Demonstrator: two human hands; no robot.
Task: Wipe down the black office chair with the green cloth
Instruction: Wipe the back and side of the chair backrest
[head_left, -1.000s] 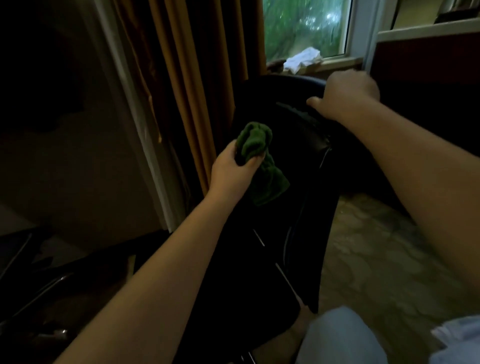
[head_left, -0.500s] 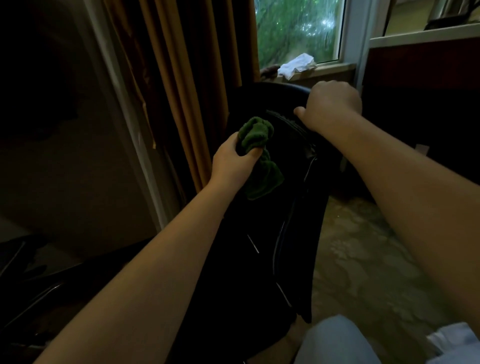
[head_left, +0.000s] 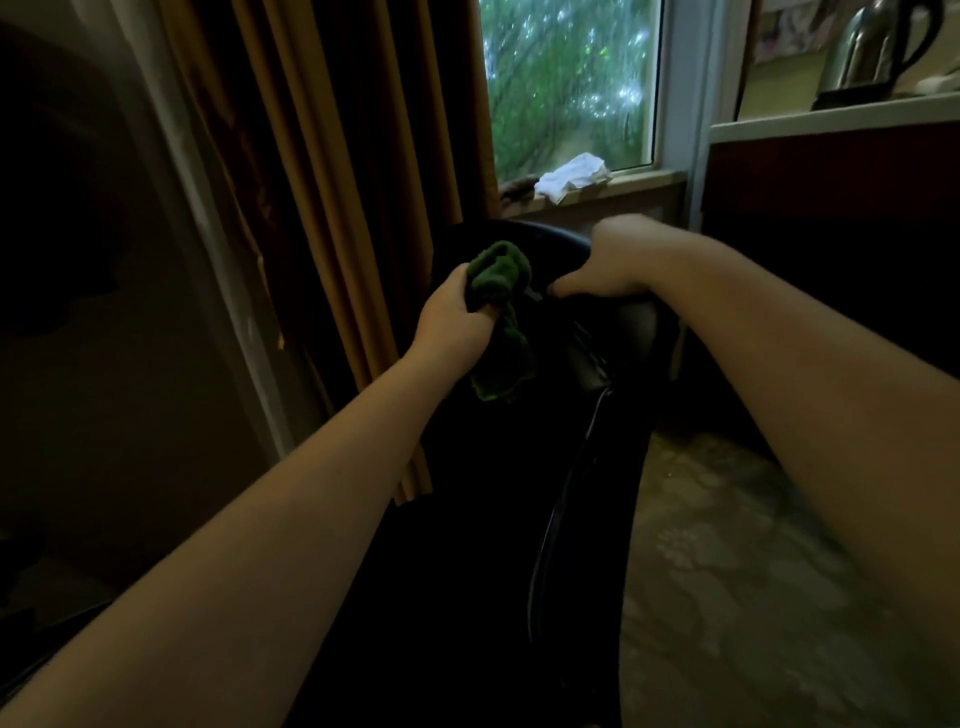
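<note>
The ochre curtain (head_left: 322, 208) hung in folds at the far left, reaching down behind the left forearm.

The left hand (head_left: 452, 327) gripped the green cloth (head_left: 498, 275), with the fingers curled round the bunched material. The bunch was held against the upper left part of the backrest of the black office chair (head_left: 613, 353). A loose tail of the cloth hung below the hand, over the dark upholstery.

The right hand (head_left: 618, 260) gripped the top edge of the backrest. Its fingers were curled over the far side and its thumb lay on the near side, pointing towards the cloth. The thumb was just beside the cloth; contact between them could not be determined.

Behind the chair, a crumpled white rag (head_left: 571, 176) lay on the windowsill (head_left: 649, 184), below a window (head_left: 566, 83) showing green foliage.

At the upper right, a metal kettle (head_left: 878, 47) stood upright on its base near the front edge of a worktop (head_left: 831, 117).

A patterned floor (head_left: 727, 571) was visible to the right of the chair, beneath the right forearm.
</note>
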